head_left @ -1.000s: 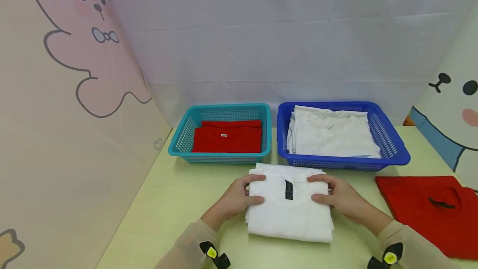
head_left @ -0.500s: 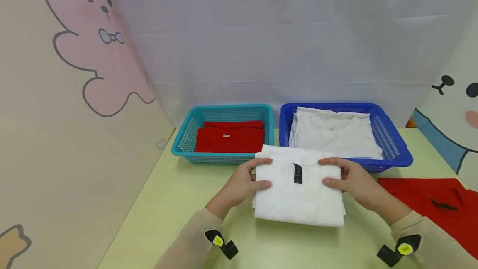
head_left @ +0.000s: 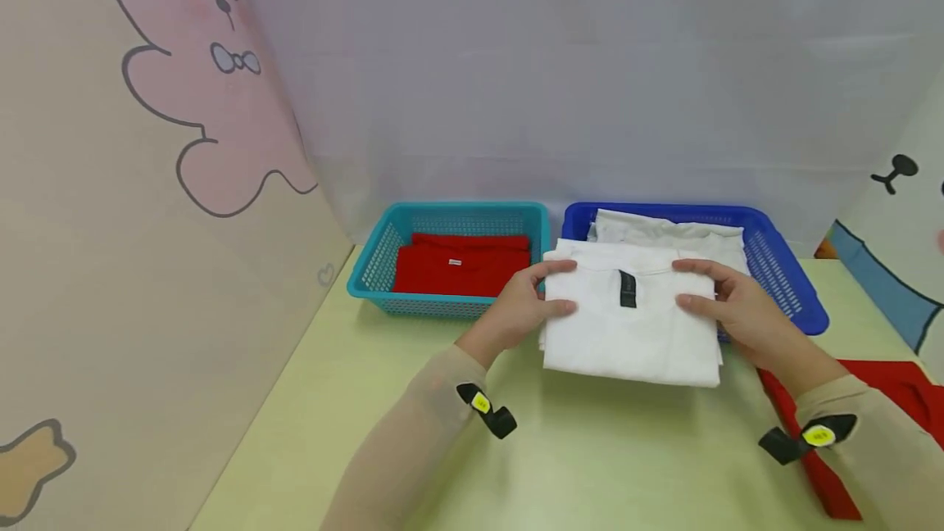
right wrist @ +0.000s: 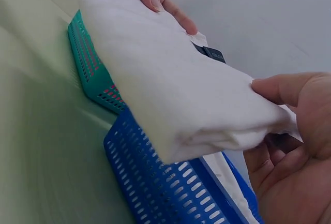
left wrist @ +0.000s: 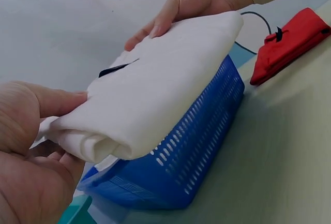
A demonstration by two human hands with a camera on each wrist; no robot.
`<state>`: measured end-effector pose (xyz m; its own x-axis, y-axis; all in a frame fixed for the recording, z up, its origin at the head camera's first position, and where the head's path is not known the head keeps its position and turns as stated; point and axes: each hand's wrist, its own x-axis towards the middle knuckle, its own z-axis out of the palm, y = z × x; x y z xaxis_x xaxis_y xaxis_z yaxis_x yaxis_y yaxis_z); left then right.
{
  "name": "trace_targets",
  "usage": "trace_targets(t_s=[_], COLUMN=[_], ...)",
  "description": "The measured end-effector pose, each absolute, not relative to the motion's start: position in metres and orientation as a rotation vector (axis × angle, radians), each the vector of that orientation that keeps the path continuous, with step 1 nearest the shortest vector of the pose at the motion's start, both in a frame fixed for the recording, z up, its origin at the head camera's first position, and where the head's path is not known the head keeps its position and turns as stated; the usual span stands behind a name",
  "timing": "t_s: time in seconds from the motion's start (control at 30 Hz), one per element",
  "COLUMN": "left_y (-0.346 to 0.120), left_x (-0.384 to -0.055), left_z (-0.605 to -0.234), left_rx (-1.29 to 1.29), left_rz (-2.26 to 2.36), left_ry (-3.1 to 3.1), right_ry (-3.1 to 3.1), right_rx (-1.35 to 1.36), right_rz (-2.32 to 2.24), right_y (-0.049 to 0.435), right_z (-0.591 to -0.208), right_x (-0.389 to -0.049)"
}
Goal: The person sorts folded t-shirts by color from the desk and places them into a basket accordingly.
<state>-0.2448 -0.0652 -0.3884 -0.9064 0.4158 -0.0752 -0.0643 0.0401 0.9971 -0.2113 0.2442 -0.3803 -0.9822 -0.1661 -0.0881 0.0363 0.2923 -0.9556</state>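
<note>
A folded white T-shirt [head_left: 627, 334] with a black neck label hangs in the air, raised off the table. My left hand [head_left: 522, 306] grips its left edge, thumb on top and the other fingers curled beneath, as the left wrist view shows. On the opposite edge my right hand [head_left: 741, 310] pinches the cloth the same way. Just behind and partly under the shirt stands the blue basket [head_left: 792, 289], with folded white clothes [head_left: 671, 228] inside. The shirt hides the basket's front left part from the head view.
Left of the blue basket is a teal basket [head_left: 542, 228] holding folded red shirts [head_left: 465, 269]. A folded red garment [head_left: 885, 375] lies on the table [head_left: 354, 383] at the right, partly behind my right forearm. A white curtain [head_left: 553, 88] closes off the back.
Both hands have lifted the folded white T-shirt off the table and carried it forward and to the right, up to the blue basket. The head view has shifted slightly.
</note>
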Motion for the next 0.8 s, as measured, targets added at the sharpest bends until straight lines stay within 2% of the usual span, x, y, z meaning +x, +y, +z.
trace_targets(t_s=[0.33,0.8], left_y=[-0.037,-0.009], left_x=[-0.271,-0.307], left_z=[-0.381,-0.384], left_rx=[0.316,0.265], left_rz=[1.991,1.953], left_ry=[1.953,2.063], right_ry=[2.261,2.338], right_rx=[-0.11,-0.075], right_rz=[-1.928,-1.863], right_y=[0.264,0.284], right_z=[-0.375,-0.37], right_x=[-0.23,-0.263])
